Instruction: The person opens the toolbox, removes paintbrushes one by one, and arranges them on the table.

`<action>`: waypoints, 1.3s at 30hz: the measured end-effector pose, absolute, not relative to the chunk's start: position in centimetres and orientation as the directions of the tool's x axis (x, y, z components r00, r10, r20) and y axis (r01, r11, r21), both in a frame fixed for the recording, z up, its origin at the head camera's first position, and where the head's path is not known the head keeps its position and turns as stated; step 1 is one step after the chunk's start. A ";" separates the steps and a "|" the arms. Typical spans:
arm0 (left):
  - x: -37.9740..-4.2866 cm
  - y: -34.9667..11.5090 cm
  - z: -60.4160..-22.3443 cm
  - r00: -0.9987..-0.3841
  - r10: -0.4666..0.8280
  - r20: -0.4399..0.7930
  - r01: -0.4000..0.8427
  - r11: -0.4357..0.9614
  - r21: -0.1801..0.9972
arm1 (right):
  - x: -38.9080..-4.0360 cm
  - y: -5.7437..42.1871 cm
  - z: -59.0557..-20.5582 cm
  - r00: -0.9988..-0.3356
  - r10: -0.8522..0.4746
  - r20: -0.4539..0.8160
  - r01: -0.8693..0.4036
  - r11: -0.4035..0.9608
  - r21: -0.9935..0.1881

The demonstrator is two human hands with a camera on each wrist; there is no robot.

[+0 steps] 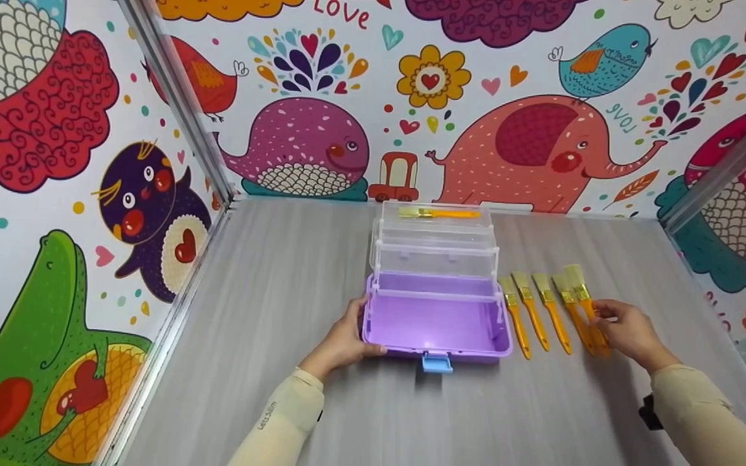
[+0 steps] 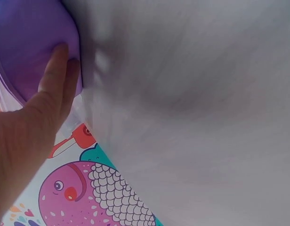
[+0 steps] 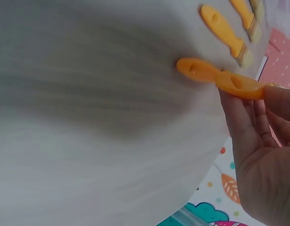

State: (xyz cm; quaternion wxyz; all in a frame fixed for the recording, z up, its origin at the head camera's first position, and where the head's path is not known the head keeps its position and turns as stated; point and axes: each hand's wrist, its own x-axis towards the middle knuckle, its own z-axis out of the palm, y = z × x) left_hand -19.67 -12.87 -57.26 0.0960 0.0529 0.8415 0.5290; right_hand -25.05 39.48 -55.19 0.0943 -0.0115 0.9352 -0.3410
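A purple box point(image 1: 434, 317) stands with its clear tiered trays point(image 1: 436, 259) raised behind it and a blue latch point(image 1: 437, 364) in front. My left hand point(image 1: 345, 336) lies against its left side, thumb at the front corner. In the left wrist view, straight fingers point(image 2: 54, 75) press on the purple wall. My right hand point(image 1: 625, 327) pinches the orange handle of the rightmost paintbrush point(image 1: 579, 285) between thumb and fingers; that handle point(image 3: 239, 85) overlaps the neighbouring paintbrush point(image 3: 194, 69) in the right wrist view.
Several flat orange-handled paintbrushes point(image 1: 549, 310) lie in a row right of the box. One more paintbrush point(image 1: 447, 213) lies across the top clear tray. Printed cartoon walls point(image 1: 311, 149) enclose the grey table point(image 1: 269, 272) at the back and sides.
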 end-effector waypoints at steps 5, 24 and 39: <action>-19.6 -12.9 -57.2 -0.977 0.186 -0.107 -0.016 0.435 0.900 | -25.3 40.3 -55.4 -0.972 -0.061 -0.225 0.094 0.780 -0.619; -19.5 -12.8 -57.1 -0.975 0.190 -0.114 -0.022 0.430 0.903 | -27.1 41.8 -56.4 -0.899 -0.004 -0.439 0.280 0.766 -0.579; -19.5 -12.9 -57.1 -0.974 0.200 -0.107 -0.011 0.429 0.903 | -27.7 41.3 -56.2 -0.880 0.042 -0.473 0.329 0.772 -0.544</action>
